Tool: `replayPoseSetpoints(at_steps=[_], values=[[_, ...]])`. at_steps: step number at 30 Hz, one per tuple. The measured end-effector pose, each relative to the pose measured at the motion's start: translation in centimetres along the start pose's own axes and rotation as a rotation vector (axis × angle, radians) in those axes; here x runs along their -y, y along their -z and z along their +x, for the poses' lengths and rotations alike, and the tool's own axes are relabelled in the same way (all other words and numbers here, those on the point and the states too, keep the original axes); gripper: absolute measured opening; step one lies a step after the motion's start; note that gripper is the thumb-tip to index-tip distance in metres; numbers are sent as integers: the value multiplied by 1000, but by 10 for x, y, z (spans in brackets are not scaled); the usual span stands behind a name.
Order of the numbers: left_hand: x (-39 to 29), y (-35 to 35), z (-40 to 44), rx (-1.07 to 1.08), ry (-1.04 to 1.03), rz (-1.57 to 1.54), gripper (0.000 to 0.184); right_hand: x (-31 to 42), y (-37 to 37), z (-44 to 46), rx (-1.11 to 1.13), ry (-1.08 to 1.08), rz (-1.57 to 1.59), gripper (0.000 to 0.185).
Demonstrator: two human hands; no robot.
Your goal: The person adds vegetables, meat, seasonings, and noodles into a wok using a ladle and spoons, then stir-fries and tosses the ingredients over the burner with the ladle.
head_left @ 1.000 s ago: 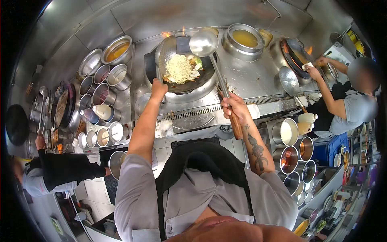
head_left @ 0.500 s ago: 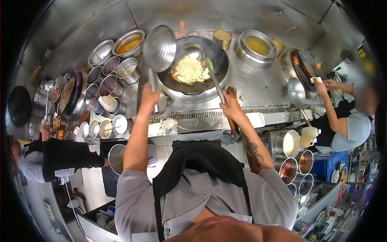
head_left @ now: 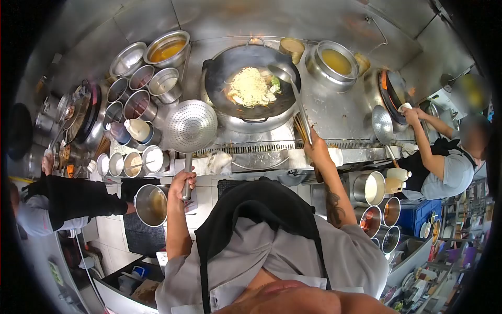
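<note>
My left hand (head_left: 183, 183) is wrapped round the handle of a perforated skimmer (head_left: 191, 125), whose round bowl stands over the counter's front edge, left of the wok. In my right hand (head_left: 317, 152) is the long handle of a ladle (head_left: 282, 72). The ladle's bowl hangs at the right side of the wok (head_left: 222, 102). Pale noodles (head_left: 250, 86) lie heaped in the wok, with strips of vegetable and some green pieces round them. A bamboo brush (head_left: 301, 128) stands beside my right hand; I cannot tell whether they touch.
Several metal pots of sauce (head_left: 140, 106) and bowls of seasoning (head_left: 153, 161) stand left of the wok. A pot of yellow liquid (head_left: 334, 62) is at the right. One co-worker (head_left: 439, 162) works at a wok on the right, another (head_left: 63, 196) at the left.
The skimmer has come away from above the wok, down and towards me. My right hand has moved slightly right and back, and the ladle's bowl has shifted right, off the noodles.
</note>
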State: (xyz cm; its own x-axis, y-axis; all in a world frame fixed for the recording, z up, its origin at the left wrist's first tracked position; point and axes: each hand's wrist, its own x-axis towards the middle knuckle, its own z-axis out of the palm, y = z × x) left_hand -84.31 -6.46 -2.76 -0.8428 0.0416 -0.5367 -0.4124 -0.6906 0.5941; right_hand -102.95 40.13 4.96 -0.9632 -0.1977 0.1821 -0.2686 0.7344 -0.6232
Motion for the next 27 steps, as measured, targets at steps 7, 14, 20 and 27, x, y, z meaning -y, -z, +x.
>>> replayPoseSetpoints(at_steps=[7, 14, 20, 27], values=[[15, 41, 40, -206, 114, 86, 23, -29, -9, -27, -197, -83, 171, 51], [84, 115, -33, -271, -95, -18, 43, -107, 3, -29, -55, -276, -391, 47], [241, 105, -133, -796, -233, -235, 34, -240, -29, -42, 19, 308, -623, 38], [350, 54, -287, -1349, -339, -249, 30, -146, -47, 19, 458, 368, -462, 26]])
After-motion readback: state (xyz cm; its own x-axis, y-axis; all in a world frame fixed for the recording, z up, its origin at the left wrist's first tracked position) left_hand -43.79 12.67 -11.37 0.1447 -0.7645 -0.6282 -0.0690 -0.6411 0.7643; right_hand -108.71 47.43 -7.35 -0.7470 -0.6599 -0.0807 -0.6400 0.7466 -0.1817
